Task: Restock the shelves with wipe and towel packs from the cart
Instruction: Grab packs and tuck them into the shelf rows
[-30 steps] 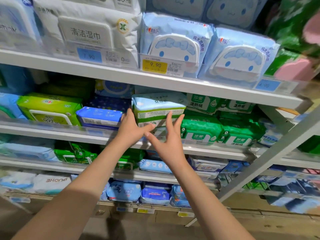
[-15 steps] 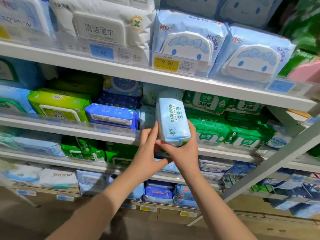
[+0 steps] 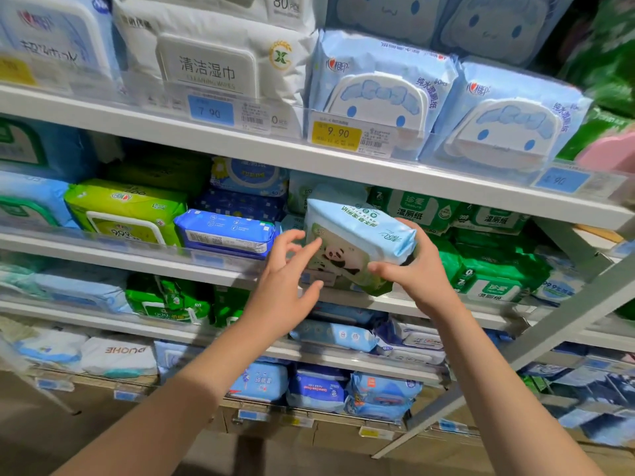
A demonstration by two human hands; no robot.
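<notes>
A light blue and green wipe pack with a panda picture (image 3: 350, 242) is held tilted in front of the second shelf (image 3: 220, 273). My right hand (image 3: 415, 273) grips its right end, thumb under the lower edge and fingers behind it. To the pack's left, my left hand (image 3: 288, 280) has its fingers spread and loosely bent, the tips close to the pack's left side; I cannot tell if they touch it. No cart is in view.
A dark blue pack (image 3: 226, 231) and a lime green pack (image 3: 123, 211) lie to the left on the same shelf, green packs (image 3: 488, 266) to the right. Large white and blue packs (image 3: 378, 87) fill the upper shelf. A slanted metal strut (image 3: 536, 341) crosses at the right.
The pack came off the shelf and was turned from upright to tilted with its panda face showing. My left hand let go and now hovers at its left; my right hand still holds it.
</notes>
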